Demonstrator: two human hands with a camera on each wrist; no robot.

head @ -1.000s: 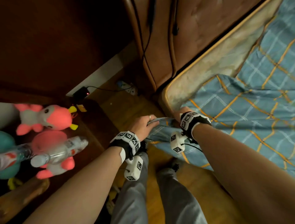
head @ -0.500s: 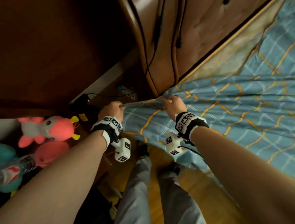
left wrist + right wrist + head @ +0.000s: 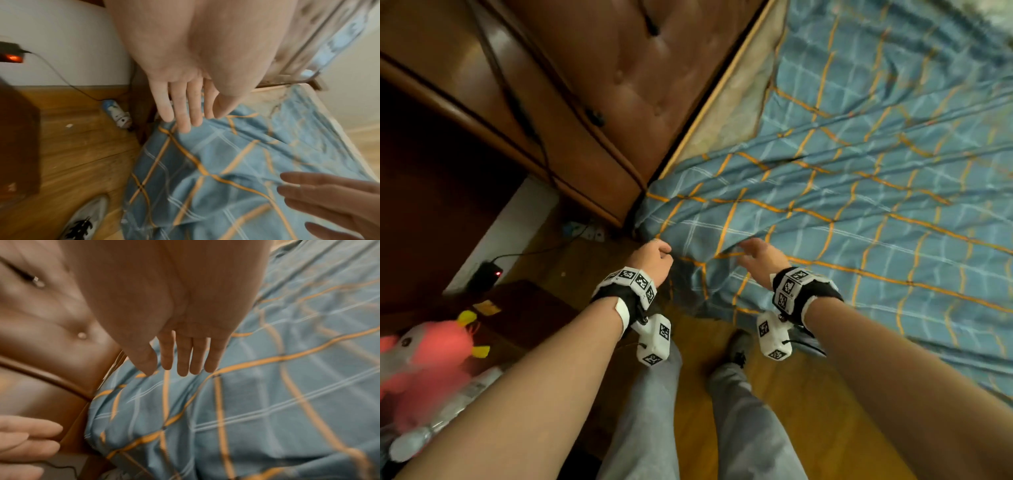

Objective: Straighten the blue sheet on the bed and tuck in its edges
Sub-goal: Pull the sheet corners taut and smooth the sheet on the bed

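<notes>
Plush toy in pink and white with yellow tips [image 3: 431, 346] lies at the far left, beside a dark wooden bedside cabinet [image 3: 527, 311]. Behind that, a black adapter with a red light [image 3: 486, 274] sits by the white wall, its cable running over the wooden plank floor [image 3: 571, 270] to a white power strip [image 3: 582, 231] near the bed corner. Bare floor shows between cabinet and bed, where the person's grey-trousered legs [image 3: 654, 411] stand.

Further right, the left hand [image 3: 654, 257] hovers at the bed corner; in the head view it looks loosely curled, but the left wrist view shows its fingers [image 3: 185, 107] straight and close together, tips at the cloth, gripping nothing. The right hand [image 3: 760, 255] is just beside it, fingers [image 3: 185, 356] extended side by side above the sheet, holding nothing.

Right of the hands, the blue checked bed sheet with orange and white lines [image 3: 859, 205] covers the corner next to the brown tufted leather headboard [image 3: 619, 85], creased in long folds. Its side edge hangs loose over the bed's side towards the floor. Along the headboard a strip of pale bare mattress [image 3: 736, 106] stays uncovered.
</notes>
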